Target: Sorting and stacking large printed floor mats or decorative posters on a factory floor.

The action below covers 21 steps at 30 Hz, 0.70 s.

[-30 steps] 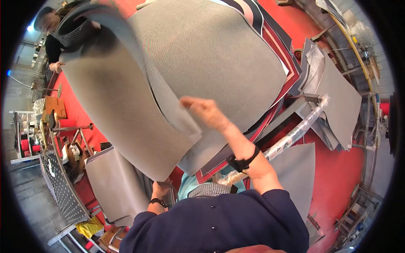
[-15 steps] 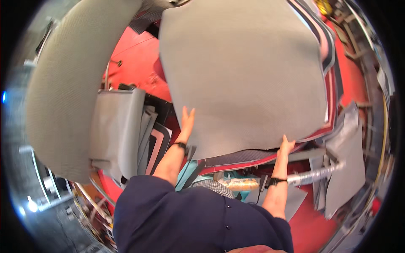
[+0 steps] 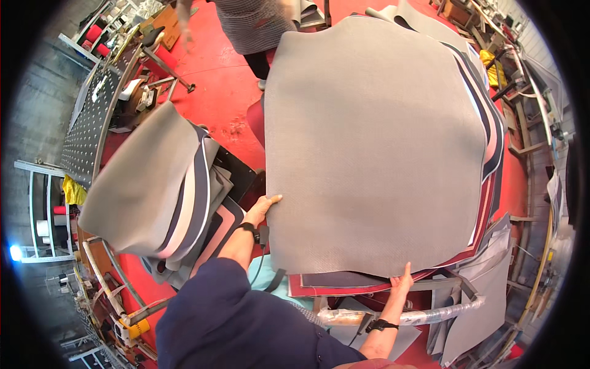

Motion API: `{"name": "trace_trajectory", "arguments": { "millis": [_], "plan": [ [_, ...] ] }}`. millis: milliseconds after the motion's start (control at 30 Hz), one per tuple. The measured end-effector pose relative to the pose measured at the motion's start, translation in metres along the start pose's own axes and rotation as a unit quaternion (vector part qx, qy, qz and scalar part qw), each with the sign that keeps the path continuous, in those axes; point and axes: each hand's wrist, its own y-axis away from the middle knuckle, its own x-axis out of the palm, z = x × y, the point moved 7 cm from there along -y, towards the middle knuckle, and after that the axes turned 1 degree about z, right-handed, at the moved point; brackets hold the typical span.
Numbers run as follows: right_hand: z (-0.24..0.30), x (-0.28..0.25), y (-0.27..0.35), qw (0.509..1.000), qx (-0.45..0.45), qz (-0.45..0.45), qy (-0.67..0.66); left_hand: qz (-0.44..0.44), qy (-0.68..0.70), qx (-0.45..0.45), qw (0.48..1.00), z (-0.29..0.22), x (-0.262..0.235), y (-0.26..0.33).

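A large grey mat (image 3: 375, 147) lies on top of a pile of mats with dark, pink and red borders. My left hand (image 3: 261, 209) is closed over its left edge, thumb on top and the other fingers mostly hidden. At the near edge, my right hand (image 3: 402, 281) grips the same mat, one digit showing above and the rest beneath. To the left, another grey mat (image 3: 138, 178) with a navy and pink striped border droops in a curve over a second pile. Red-edged mats (image 3: 332, 289) stick out below the near edge.
A metal bar wrapped in clear film (image 3: 442, 315) runs along the near side. Grey sheets (image 3: 476, 307) hang at the right. Another person in striped clothing (image 3: 252, 24) stands at the far side. A dark dotted panel (image 3: 92, 123) leans at the far left.
The mat at the left has dropped from a raised, broad sheet onto the left pile. My left hand, earlier spread over the big mat, now grips its left edge. The view has shifted.
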Motion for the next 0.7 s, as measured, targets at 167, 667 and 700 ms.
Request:
{"name": "trace_trajectory", "arguments": {
  "millis": [167, 667, 700],
  "plan": [
    [0.062, -0.016, 0.052, 0.956, -0.118, 0.176, -0.203, 0.047, -0.069, 0.203, 0.976, -0.169, 0.017, 0.125],
    [0.150, 0.013, 0.077, 0.963, -0.208, 0.153, -0.076, -0.046, -0.202, 0.281, 0.937, -0.171, -0.045, 0.115],
    [0.143, 0.027, 0.096, 0.951, -0.242, 0.184, -0.052, -0.041, -0.201, 0.282, 0.937, -0.171, -0.055, 0.104]
  ]
}}
